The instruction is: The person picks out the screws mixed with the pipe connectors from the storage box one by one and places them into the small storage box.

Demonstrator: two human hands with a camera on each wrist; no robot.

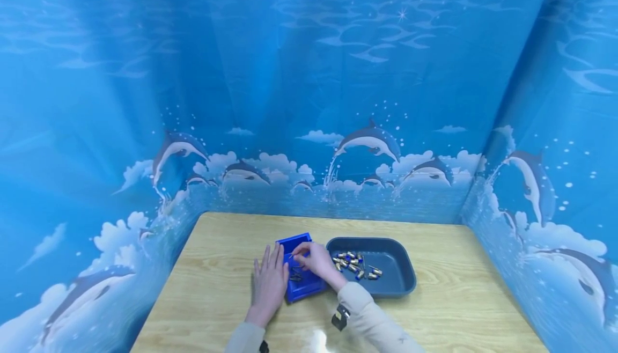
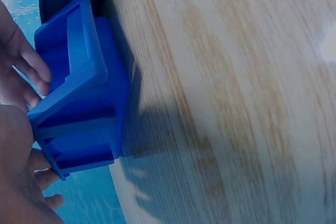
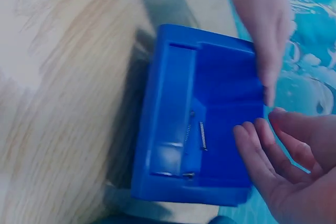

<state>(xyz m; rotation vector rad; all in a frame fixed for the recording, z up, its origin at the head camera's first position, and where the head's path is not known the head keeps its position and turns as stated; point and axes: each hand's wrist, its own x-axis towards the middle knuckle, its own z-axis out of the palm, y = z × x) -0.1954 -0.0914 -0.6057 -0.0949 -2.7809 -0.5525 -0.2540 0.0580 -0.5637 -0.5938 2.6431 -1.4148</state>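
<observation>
A blue plastic bin (image 1: 305,292) stands on the table with a few small metal screws (image 3: 203,136) on its floor. My left hand (image 1: 270,283) lies along the bin's left side, fingers extended and touching its edge. Over the bin's far part is my right hand (image 1: 316,259), with thumb and fingertips drawn together. A thin, light piece, seemingly a screw, shows at those fingertips in the head view; its details are too small to make out. In the right wrist view the right hand (image 3: 294,166) hides whatever its fingertips hold.
To the right of the bin stands a dark grey tray (image 1: 396,267) with several brass-coloured fittings (image 1: 354,262), some with blue parts. Both containers are on a light wood table (image 1: 207,288). A blue dolphin-print curtain (image 1: 270,101) hangs behind and at the sides.
</observation>
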